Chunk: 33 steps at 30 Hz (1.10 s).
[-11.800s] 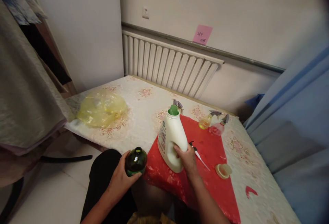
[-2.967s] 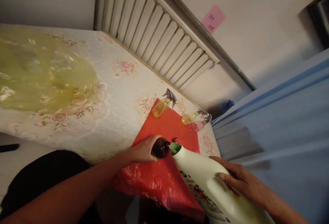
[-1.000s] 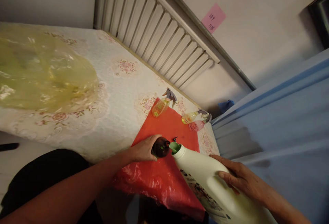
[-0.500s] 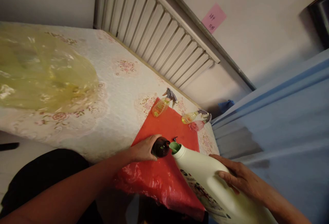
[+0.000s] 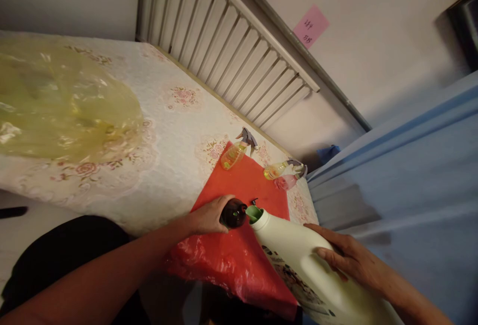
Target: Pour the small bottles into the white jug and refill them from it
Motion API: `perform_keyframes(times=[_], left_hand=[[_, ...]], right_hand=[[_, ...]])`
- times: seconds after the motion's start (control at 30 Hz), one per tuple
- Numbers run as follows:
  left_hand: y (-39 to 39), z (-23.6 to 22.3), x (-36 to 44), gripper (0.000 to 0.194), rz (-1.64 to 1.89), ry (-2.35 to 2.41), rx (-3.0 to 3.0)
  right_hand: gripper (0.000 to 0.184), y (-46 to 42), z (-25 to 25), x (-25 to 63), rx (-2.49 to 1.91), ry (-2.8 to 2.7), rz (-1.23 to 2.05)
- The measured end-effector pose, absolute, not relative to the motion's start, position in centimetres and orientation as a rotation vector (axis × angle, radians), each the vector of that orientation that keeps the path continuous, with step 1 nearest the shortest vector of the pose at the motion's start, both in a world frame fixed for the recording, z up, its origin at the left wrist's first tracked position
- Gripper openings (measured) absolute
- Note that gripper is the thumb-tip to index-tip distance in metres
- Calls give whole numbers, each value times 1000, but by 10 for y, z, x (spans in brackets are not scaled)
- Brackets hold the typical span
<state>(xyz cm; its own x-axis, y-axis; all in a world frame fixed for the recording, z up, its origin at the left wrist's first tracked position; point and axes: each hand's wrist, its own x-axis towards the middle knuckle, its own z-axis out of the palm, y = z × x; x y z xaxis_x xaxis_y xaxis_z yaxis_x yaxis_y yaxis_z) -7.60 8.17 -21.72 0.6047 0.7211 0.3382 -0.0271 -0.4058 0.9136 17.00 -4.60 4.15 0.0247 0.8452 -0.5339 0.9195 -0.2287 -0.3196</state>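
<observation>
My left hand [image 5: 209, 217] is wrapped round a small dark brown bottle [image 5: 233, 214], over a red plastic sheet [image 5: 246, 180]. Its neck faces the open mouth of a large pale-green jug [image 5: 295, 245], and the two openings meet or nearly touch. The jug is tilted with its green-lined mouth toward the brown bottle. My right hand [image 5: 343, 255] grips the jug by its handle; part of the fingers is hidden behind it. Whether liquid is flowing I cannot tell. A small black pump top [image 5: 254, 201] shows just beyond the jug's mouth.
Spray bottles with yellow liquid [image 5: 233, 156] [image 5: 275, 170] and a pinkish one [image 5: 286, 182] are at the sheet's far side. A yellow plastic bag [image 5: 67, 106] covers the left of the flowered tablecloth [image 5: 168, 165]. A radiator [image 5: 224, 41] stands behind; a blue curtain [image 5: 421, 180] hangs right.
</observation>
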Motion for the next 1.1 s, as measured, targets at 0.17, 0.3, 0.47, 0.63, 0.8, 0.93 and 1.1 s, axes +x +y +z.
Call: perform_keyframes(times=[0.17,0.3,0.47,0.63,0.8,0.93,1.1], left_hand=[[81,-216,-77,76,912,566,1808],[82,-217,-76,74,917,567,1812],[81,-215,-76,73,916,567,1817],[81,-215,-77,74,905,572,1813],[82,-218,-75,74,911,569,1818],[82,-220,-75,75,927,560,1814],[82,-220,-75,75,924,568,1813]], right_hand=[[65,-45,41,171,2166,1865,-976],[66,-45,40,172,2159,1863,-984],[66,-45,40,173,2151,1868,-993],[65,-45,41,173,2137,1867,-968],[65,-44,42,172,2134,1860,-976],[66,-44,42,172,2144,1857,-967],[66,-44,42,171,2151,1849,-963]])
